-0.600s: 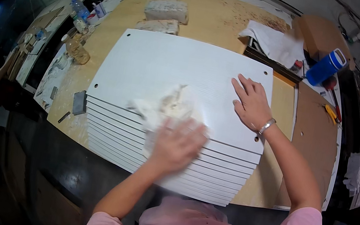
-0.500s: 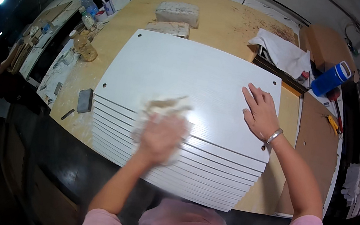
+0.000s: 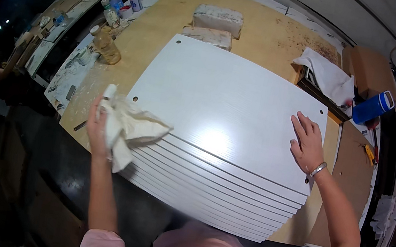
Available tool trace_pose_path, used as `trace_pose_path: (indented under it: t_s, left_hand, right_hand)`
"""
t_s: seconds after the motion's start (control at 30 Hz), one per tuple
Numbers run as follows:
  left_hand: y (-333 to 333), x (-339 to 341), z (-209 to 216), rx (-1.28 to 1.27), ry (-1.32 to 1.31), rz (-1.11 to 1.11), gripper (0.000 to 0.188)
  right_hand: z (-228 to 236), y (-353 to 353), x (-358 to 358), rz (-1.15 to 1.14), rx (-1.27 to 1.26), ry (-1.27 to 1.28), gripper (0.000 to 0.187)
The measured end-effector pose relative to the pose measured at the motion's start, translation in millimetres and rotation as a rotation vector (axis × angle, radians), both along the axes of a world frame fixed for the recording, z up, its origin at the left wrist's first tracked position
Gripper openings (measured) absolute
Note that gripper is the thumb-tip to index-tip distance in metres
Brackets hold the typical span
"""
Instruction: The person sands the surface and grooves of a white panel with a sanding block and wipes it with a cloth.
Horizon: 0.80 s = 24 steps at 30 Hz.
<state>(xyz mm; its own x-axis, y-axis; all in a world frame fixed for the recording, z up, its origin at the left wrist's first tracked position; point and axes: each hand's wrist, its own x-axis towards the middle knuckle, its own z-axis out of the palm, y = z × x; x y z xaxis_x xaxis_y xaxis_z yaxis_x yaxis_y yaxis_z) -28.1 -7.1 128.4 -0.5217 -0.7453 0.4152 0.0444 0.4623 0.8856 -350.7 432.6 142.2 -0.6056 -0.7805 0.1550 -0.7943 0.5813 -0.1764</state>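
Head view: I see the left hand [image 3: 96, 126] bunching a cream cloth [image 3: 138, 123] in its fingers at the left edge of the white top board [image 3: 229, 94]; the right hand [image 3: 307, 147] rests there, fingers spread. A sideways push could slide that board off its stepped stack [image 3: 222, 182] on the counter [image 3: 273, 21]; trapped grit might scratch.

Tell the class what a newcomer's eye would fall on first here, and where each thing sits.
Probably the stack of glossy white panels in the middle, its near edges stepped and a bright glare on the top one. Next, the cream cloth bunched in the left hand at the stack's left side, and the right hand resting, fingers spread, near its right edge. The blue bottle stands out at upper right.
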Motion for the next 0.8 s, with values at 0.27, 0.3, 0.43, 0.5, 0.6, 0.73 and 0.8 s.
trace_pose_path:
  t_s: [0.27,0.3,0.43,0.5,0.6,0.73,0.8]
  left_hand:
    - [214.7,-33.3,-55.9,-0.611,-0.212,-0.406,0.041]
    - [238.3,-36.4,-57.0,-0.521,-0.118,-0.574,0.035]
    - [261.6,-35.4,-33.9,-0.189,0.064,-0.998,0.024]
    - [211.3,-39.7,-34.7,-0.284,0.137,-0.753,0.032]
    - [136.5,-59.1,-28.9,0.172,0.067,-0.274,0.062]
    - [217.2,-77.2,-42.6,-0.720,-0.231,-0.184,0.064]
    - [302.8,-85.6,-55.2,-0.664,-0.095,-0.352,0.061]
  right_hand:
    - [0.1,2.1,0.0,-0.031,0.016,-0.002,0.066]
    - [0.6,-0.7,0.4,-0.032,0.024,0.006,0.066]
    - [-3.2,-3.6,-1.4,-0.024,0.007,-0.003,0.067]
    - [-4.5,7.0,-2.2,-0.034,-0.006,0.036,0.062]
    - [-5.0,11.7,-2.0,-0.037,-0.016,0.066,0.061]
    - [-13.5,11.5,-3.9,-0.007,-0.063,0.097,0.059]
    - [-17.0,9.0,-6.7,0.022,-0.097,0.126,0.058]
